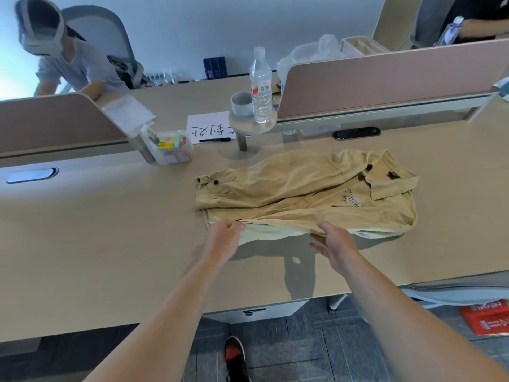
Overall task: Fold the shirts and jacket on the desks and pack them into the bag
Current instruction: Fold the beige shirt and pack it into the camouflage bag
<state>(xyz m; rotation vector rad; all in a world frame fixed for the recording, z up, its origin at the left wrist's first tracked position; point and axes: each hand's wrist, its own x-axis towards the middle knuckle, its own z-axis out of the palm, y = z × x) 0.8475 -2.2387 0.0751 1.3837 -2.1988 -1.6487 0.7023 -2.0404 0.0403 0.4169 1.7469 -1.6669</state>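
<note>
A tan jacket (303, 191) lies partly folded on the beige desk (110, 230), collar to the right and a buttoned cuff at its left end. My left hand (224, 238) pinches the near hem at its left corner. My right hand (334, 244) grips the same near edge farther right, thumb on top and the other fingers spread below. The near edge is lifted slightly off the desk, showing a paler lining. No bag is in view.
Behind the jacket stand a water bottle (260, 86) and a cup (241, 103) on a small round stand, a clear box of small items (172, 146), a paper sheet with a marker (212, 129) and pink dividers (385, 81). A person (60, 51) leans over the far desk at left.
</note>
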